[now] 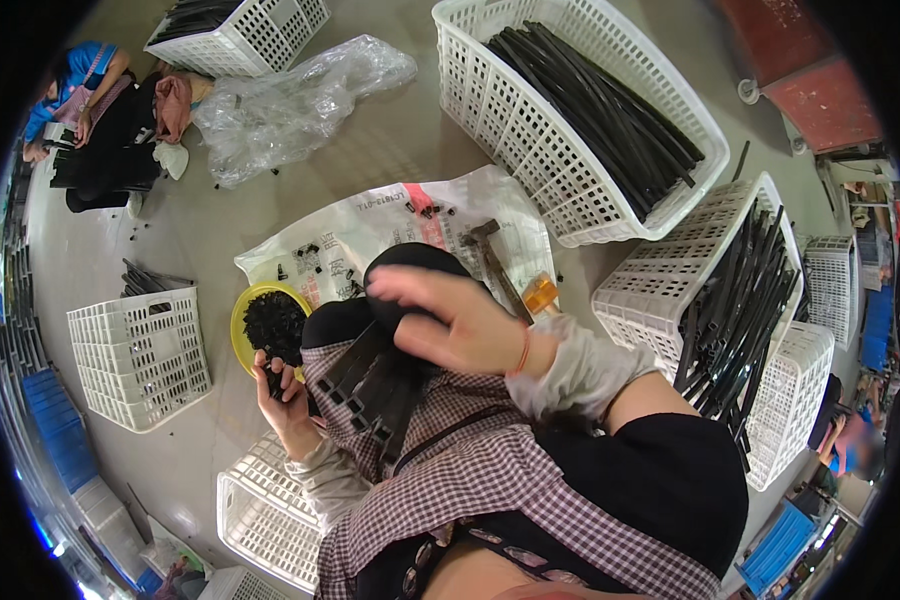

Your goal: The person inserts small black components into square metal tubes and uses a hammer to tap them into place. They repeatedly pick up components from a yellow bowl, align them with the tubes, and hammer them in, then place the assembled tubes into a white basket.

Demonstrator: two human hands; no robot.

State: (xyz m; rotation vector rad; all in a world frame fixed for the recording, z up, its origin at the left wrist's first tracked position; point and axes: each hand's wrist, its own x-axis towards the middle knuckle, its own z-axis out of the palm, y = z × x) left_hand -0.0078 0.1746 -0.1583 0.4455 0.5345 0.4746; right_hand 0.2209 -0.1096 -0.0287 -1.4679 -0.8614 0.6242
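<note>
Several black square tubes (358, 392) lie across my lap on a checked apron (470, 468), their hollow ends toward me. My right hand (452, 318) hangs over the tubes, a little blurred, with its fingers stretched out and nothing visible in them. Beside the yellow bowl (238, 338), my left hand (284, 395) is closed, with small black plastic pieces showing between its fingers. More of these small black pieces (274, 320) fill the bowl. A hammer (498, 265) lies past my knee on a white woven sack (345, 228).
An orange-yellow block (541, 294) and scattered black pieces (428, 210) rest on the sack. White crates of long black tubes stand ahead (580, 215) and at right (650, 285). More crates (140, 365) are at left. Clear plastic film (290, 105) lies ahead; another person (95, 95) sits far left.
</note>
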